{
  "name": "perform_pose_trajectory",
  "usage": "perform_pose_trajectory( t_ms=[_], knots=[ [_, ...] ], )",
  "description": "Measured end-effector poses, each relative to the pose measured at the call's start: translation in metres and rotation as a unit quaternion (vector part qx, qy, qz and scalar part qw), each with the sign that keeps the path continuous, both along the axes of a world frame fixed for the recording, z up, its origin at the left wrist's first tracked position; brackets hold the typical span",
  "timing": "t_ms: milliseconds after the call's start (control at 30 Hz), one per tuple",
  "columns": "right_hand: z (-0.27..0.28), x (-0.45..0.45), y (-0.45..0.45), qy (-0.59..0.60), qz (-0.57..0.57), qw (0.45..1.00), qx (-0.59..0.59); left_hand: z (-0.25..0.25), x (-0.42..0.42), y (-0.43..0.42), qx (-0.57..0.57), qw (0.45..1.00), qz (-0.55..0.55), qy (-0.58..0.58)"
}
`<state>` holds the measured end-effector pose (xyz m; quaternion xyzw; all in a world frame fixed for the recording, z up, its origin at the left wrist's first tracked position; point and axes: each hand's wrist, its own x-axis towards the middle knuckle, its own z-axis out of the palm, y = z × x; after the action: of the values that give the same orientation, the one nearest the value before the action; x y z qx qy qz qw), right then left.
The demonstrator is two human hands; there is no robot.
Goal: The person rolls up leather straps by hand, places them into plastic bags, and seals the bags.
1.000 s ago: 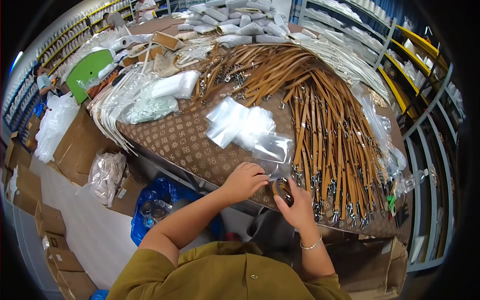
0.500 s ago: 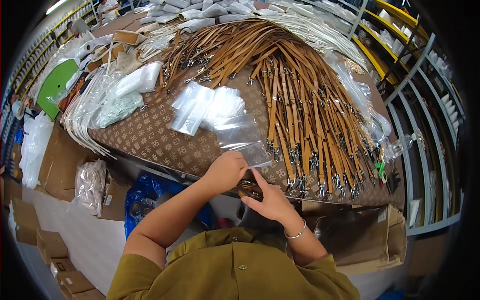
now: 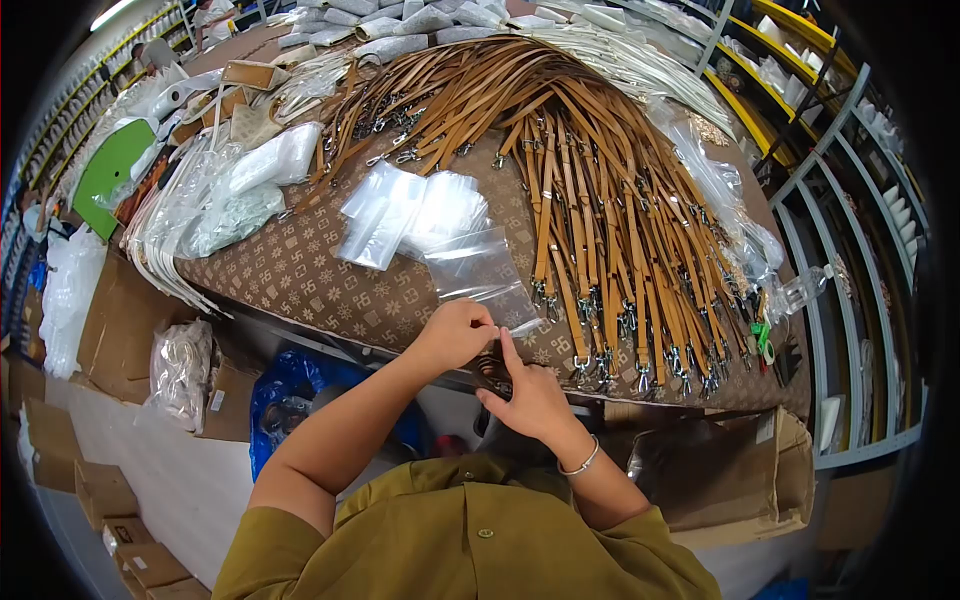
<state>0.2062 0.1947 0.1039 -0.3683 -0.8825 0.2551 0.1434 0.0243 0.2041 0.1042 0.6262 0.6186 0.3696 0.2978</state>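
At the table's front edge, my left hand (image 3: 458, 335) is closed in a pinch on the edge of a clear plastic bag (image 3: 520, 322). My right hand (image 3: 528, 392) meets it there, index finger stretched to the bag's edge and thumb apart; its other fingers curl underneath, mostly hidden. Between the hands shows a brown strap (image 3: 492, 370), partly covered; whether it lies inside the bag I cannot tell. Just beyond my hands lies a pile of flat clear bags (image 3: 440, 215). To the right spread many tan straps (image 3: 610, 230) with metal clips at their ends.
White cords and plastic-wrapped bundles (image 3: 275, 165) lie on the table's left. Grey rolls (image 3: 395, 50) are heaped at the back. An open cardboard box (image 3: 740, 490) stands below the right edge; metal shelving (image 3: 840, 190) rises beyond. Cartons (image 3: 105, 490) line the floor at left.
My right index finger has straightened and moved slightly up to the left hand's fingertips. The brown strap between the hands shows less. My left hand has shifted slightly upward.
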Motion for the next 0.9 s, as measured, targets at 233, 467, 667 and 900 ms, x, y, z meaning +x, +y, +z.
perform_pose_trajectory(
  t_ms=[233,467,667,900],
  knots=[
    [0.011,-0.001,0.000,-0.036,-0.021,0.998,-0.045,-0.005,0.004,-0.001,0.089,0.995,-0.028,0.031],
    [0.006,-0.003,0.003,-0.002,0.000,0.999,-0.038,-0.005,0.010,-0.009,0.121,0.963,-0.073,0.228],
    [0.010,-0.005,0.003,-0.120,-0.005,0.991,0.058,-0.014,0.012,-0.005,0.114,0.973,-0.072,0.189],
    [0.021,-0.011,0.003,-0.128,-0.001,0.989,0.074,0.039,0.012,0.006,0.309,0.943,0.058,0.105]
  ],
)
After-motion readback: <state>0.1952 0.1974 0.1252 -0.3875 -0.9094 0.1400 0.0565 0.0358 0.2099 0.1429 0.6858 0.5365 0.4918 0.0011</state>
